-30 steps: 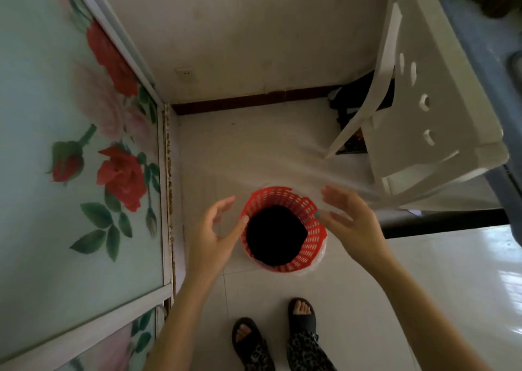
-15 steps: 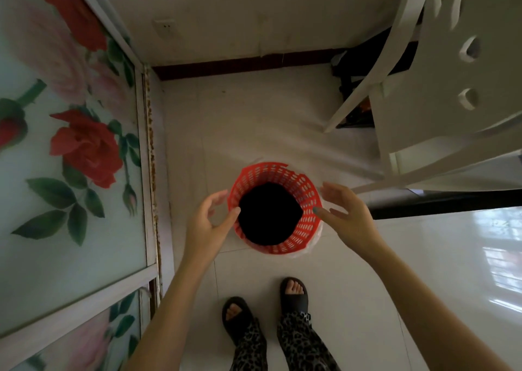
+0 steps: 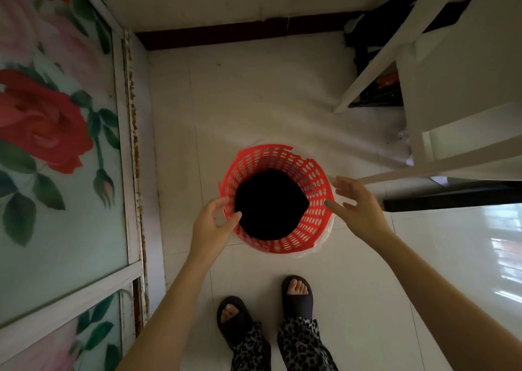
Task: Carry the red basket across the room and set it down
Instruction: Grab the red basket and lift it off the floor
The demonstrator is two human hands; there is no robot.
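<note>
Home: rose-printed glass door [image 3: 56,133], slippers [image 3: 297,293]

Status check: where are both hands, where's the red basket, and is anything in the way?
Left hand open at red perforated plastic basket rim; right hand open beside it. Basket on tiled floor, unlifted. White plastic chair close right.

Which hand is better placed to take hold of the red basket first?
Left. The left hand already curls around the red basket rim, thumb inside, while the right hand is spread beside it, only a fingertip near the rim.
</note>
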